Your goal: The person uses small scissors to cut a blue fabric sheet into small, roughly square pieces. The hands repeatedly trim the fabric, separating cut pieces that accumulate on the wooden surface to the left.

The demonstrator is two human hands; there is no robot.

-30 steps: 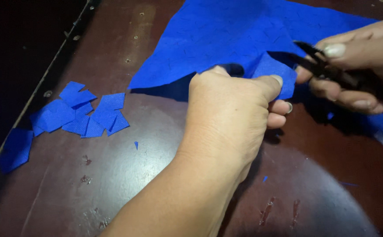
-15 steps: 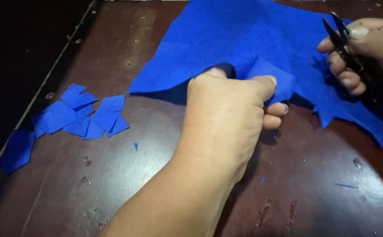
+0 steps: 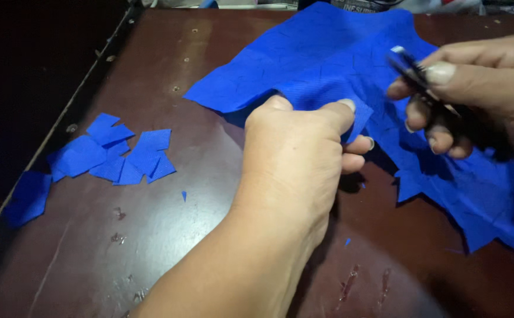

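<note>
A heap of small blue cut pieces [image 3: 112, 154] lies well to the left of the blue fabric sheet [image 3: 327, 65], with one more piece [image 3: 28, 197] near the dark wooden surface's [image 3: 151, 247] left edge and a few tiny blue specks between heap and sheet. The sheet itself spreads over the far and right part of the surface, its near edge jagged. At the sheet's near left edge the left hand [image 3: 295, 159] is closed on a fold of the cloth, thumb and forefinger pinching it up off the surface. To the right of that pinch, above the sheet, the right hand [image 3: 468, 94] is wrapped around dark scissors [image 3: 413, 68]; the blades are blurred, and whether they are parted cannot be told. The cloth appears thin, light and limp: it wrinkles and drapes, so it probably holds no shape unsupported and would slide easily on the smooth wood. A pinch close to the edge, keeping that strip taut, seems the best hold.
</note>
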